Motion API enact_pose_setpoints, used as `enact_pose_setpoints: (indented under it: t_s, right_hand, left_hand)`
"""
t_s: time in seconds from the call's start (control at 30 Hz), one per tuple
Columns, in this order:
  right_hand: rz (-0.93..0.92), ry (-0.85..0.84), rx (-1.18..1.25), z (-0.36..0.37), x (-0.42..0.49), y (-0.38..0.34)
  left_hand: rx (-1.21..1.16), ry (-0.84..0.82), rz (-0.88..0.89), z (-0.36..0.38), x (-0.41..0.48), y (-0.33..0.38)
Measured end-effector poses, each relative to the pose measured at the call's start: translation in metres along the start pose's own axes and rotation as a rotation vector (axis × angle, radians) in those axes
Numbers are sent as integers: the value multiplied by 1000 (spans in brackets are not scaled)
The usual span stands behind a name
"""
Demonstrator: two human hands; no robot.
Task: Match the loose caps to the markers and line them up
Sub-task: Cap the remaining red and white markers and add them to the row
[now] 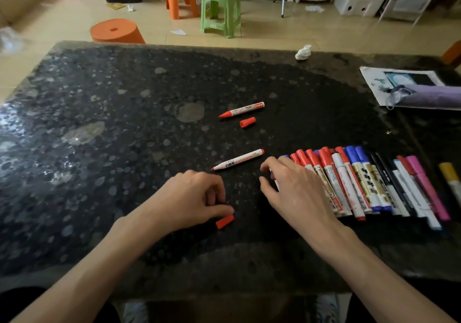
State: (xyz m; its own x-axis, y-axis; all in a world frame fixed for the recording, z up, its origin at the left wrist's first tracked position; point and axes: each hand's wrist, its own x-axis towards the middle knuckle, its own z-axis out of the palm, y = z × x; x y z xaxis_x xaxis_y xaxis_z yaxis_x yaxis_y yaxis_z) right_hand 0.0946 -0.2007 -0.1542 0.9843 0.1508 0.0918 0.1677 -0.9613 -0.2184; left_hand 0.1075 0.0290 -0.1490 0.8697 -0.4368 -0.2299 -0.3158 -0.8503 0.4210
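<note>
- Left hand (197,197) is hovering palm-down, fingers curling, thumb touching a red cap (225,221) lying on the counter (124,123); whether it is pinching the cap, I cannot tell.
- Right hand (294,190) is arching beside the marker row (361,183), fingers curling round a mostly hidden white marker (276,185).
</note>
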Motion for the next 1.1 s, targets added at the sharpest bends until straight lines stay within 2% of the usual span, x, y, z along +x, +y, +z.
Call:
enact_pose_setpoints:
  t_s: [0.13, 0.3, 0.43, 0.6, 0.77, 0.97, 1.1]
  right_hand:
    - [-37, -2, 34, 6, 1, 2]
    - [-81, 21, 72, 14, 8, 5]
    - [-156, 64, 69, 21, 31, 2]
    - [-263, 2, -71, 34, 61, -9]
    - [-252, 101, 32, 20, 51, -3]
    - [-209, 100, 188, -14, 25, 11]
    - [-168, 135, 232, -22, 18, 11]
  left_hand:
    - [139, -122, 44, 11, -3, 8]
    - [128, -88, 83, 13, -2, 7]
    - [-41, 11, -9, -3, 0, -6]
    - [-165, 189, -71, -15, 2, -22]
    - [-421, 338, -87, -21, 4, -23]
    - [-618, 279, -130, -26, 1, -9]
    - [-903, 193, -216, -23, 3, -1]
